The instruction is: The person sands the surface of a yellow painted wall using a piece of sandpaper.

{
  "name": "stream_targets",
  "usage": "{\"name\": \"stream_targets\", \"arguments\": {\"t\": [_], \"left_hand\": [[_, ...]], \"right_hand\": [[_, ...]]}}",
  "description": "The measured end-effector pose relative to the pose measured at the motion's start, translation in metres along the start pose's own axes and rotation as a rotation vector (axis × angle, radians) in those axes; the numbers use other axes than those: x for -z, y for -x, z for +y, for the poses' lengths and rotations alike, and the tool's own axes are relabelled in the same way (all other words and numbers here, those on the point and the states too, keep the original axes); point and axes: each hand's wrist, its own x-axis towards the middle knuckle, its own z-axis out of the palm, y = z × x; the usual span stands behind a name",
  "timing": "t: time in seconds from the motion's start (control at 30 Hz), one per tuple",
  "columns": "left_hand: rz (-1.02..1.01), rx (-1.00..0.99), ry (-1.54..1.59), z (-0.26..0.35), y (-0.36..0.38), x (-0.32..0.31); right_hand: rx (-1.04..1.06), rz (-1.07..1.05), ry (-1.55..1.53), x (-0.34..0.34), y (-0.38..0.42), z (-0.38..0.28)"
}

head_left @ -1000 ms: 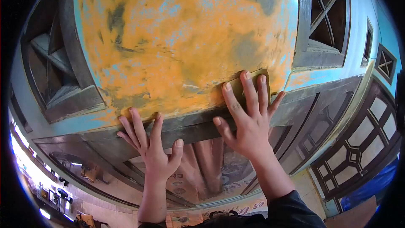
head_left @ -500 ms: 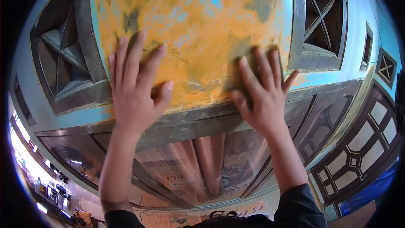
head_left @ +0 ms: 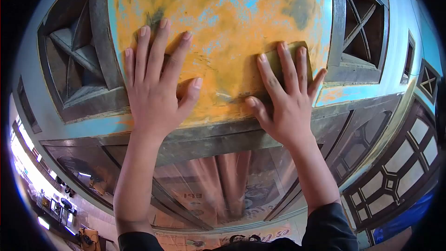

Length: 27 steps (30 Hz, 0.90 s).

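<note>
My left hand (head_left: pixel 155 83) lies spread on an orange, patchy wall panel (head_left: pixel 218 42) marked with blue and dark areas. Its fingers point up and apart, and I see no object in it; dark shadows fall beside the thumb and index finger. Under the fingers of my right hand (head_left: pixel 288 97) is a dark olive sheet of sandpaper (head_left: pixel 274 67), pressed flat against the panel. That hand's fingers are stretched out over the sheet, whose upper right corner shows past them. Most of the sheet is hidden by the hand.
Framed vent openings with crossed bars flank the panel, one at the left (head_left: pixel 76 51) and one at the right (head_left: pixel 362 23). A dark wooden ledge (head_left: pixel 223 132) runs below, over glass panes (head_left: pixel 209 181). A patterned door (head_left: pixel 395 176) stands at the right.
My right hand and the sandpaper have slid up and slightly left over the panel. My left hand has shifted up and to the right in view. The view itself has moved a little.
</note>
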Motion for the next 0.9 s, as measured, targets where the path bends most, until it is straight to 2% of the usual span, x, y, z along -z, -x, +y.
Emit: {"name": "stream_targets", "arguments": {"t": [0.17, 0.23, 0.4, 0.53, 0.67, 0.77, 0.9], "left_hand": [[-0.017, -0.004, -0.010, -0.001, 0.003, 0.002], [-0.016, -0.014, -0.010, -0.004, 0.007, 0.001], [-0.029, -0.014, -0.036, -0.001, 0.008, 0.000], [-0.040, -0.031, -0.036, 0.023, 0.009, -0.003], [-0.145, -0.155, -0.024, 0.058, -0.012, -0.005], [-0.152, -0.158, -0.017, 0.074, -0.043, -0.004], [-0.102, -0.179, 0.013, 0.094, -0.072, -0.011]], "right_hand": [[0.018, -0.027, 0.011, -0.011, 0.033, 0.005], [-0.070, -0.015, 0.056, -0.009, 0.042, 0.028], [-0.132, 0.041, 0.102, 0.010, 0.024, 0.055], [-0.140, -0.017, 0.128, 0.008, 0.056, 0.062], [-0.146, 0.027, 0.101, 0.016, 0.033, 0.073], [-0.145, 0.078, 0.090, 0.017, 0.021, 0.080], [-0.151, 0.053, 0.036, 0.010, 0.055, 0.076]]}}
